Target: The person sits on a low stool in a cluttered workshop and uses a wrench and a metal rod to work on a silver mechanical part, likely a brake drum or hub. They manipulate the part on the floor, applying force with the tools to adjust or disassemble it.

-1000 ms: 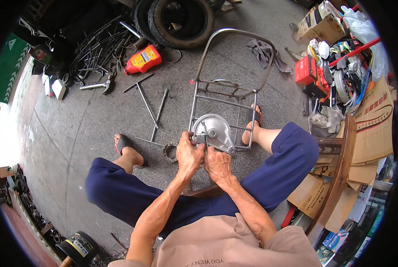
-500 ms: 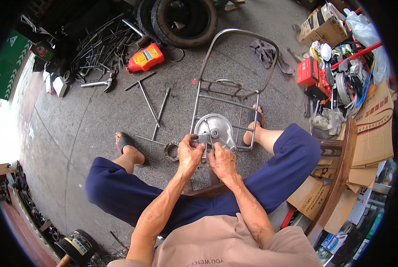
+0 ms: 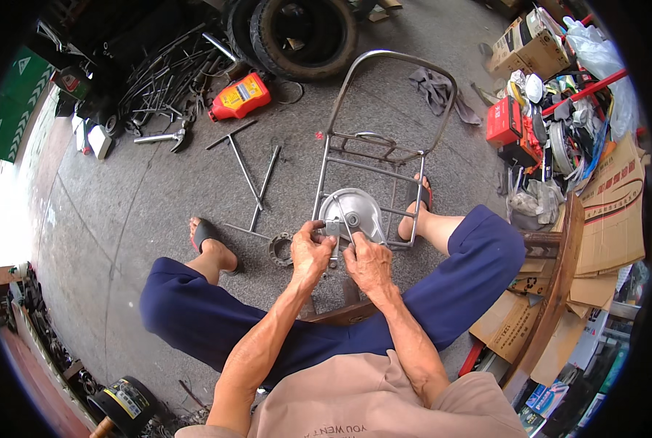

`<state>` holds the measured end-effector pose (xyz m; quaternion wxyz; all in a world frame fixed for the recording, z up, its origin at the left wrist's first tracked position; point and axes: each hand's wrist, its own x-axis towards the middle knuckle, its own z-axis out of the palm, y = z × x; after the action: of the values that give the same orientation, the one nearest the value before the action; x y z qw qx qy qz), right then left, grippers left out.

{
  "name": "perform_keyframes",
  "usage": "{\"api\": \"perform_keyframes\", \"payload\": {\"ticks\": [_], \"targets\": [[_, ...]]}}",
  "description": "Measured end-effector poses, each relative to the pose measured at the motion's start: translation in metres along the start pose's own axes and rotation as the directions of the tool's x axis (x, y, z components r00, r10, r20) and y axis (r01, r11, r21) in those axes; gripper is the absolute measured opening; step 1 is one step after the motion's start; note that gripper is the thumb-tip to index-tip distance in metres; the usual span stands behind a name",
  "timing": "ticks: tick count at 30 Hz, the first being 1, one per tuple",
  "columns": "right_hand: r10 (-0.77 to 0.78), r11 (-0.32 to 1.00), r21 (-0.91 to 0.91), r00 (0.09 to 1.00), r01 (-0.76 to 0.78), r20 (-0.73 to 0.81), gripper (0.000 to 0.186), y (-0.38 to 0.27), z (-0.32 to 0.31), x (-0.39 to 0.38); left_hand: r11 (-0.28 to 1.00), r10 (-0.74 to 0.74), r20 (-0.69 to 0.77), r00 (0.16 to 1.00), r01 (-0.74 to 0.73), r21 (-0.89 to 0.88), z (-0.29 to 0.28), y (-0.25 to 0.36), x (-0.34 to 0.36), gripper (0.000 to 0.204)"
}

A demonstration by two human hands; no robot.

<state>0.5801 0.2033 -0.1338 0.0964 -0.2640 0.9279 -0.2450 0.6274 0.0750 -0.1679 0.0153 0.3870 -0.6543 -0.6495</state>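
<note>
A round silver drum brake plate [image 3: 366,208] with a raised centre lies on the lower end of a tubular metal rack [image 3: 373,163], in front of me. At the plate's left edge, my left hand [image 3: 312,252] is closed with thumb and fingers on a small grey metal piece [image 3: 332,228]. My right hand [image 3: 370,264] is closed round a thin metal rod [image 3: 342,217] that slants across the plate. Its lower end is hidden in the fingers. Beside my left hand a notched grey metal ring [image 3: 280,250] rests on the floor.
T-handled wrenches [image 3: 256,186] and a hammer [image 3: 167,136] lie on the floor to the left. Farther off are a red bottle [image 3: 238,95], stacked tyres [image 3: 304,69] and a grey rag [image 3: 442,91]. Cardboard [image 3: 612,212] and cluttered parts line the right side.
My right hand has shifted slightly right, and the rod's angle across the plate has changed. My left hand stays almost in place on the small metal piece.
</note>
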Motion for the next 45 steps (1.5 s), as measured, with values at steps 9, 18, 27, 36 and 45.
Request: {"api": "perform_keyframes", "payload": {"ticks": [9,18,27,36,45], "targets": [[-0.069,0.997,-0.040,0.997,0.071,0.029,0.013,-0.009,0.003,0.001,1.000,0.009,-0.040,0.999,-0.010,-0.028,0.003,-0.002,0.000,0.035],[-0.032,0.999,-0.030,0.998,0.033,0.056,0.013,-0.009,0.006,0.003,0.962,-0.074,-0.002,0.997,0.071,-0.264,-0.005,-0.011,0.019,0.022],[0.182,0.949,0.275,0.980,-0.153,-0.081,0.012,0.006,0.003,-0.001,0.928,-0.179,-0.079,0.981,0.142,-0.343,-0.004,0.000,0.017,0.022],[0.264,0.579,0.759,0.949,-0.298,0.172,0.014,0.002,-0.009,-0.004,0.705,-0.368,-0.153,0.917,0.168,-0.689,-0.033,0.005,0.033,0.021],[0.450,0.606,0.700,0.889,-0.377,0.090,0.022,-0.001,0.008,-0.014,0.673,-0.333,0.203,0.921,0.383,-0.633,-0.040,0.009,0.036,0.015]]}}
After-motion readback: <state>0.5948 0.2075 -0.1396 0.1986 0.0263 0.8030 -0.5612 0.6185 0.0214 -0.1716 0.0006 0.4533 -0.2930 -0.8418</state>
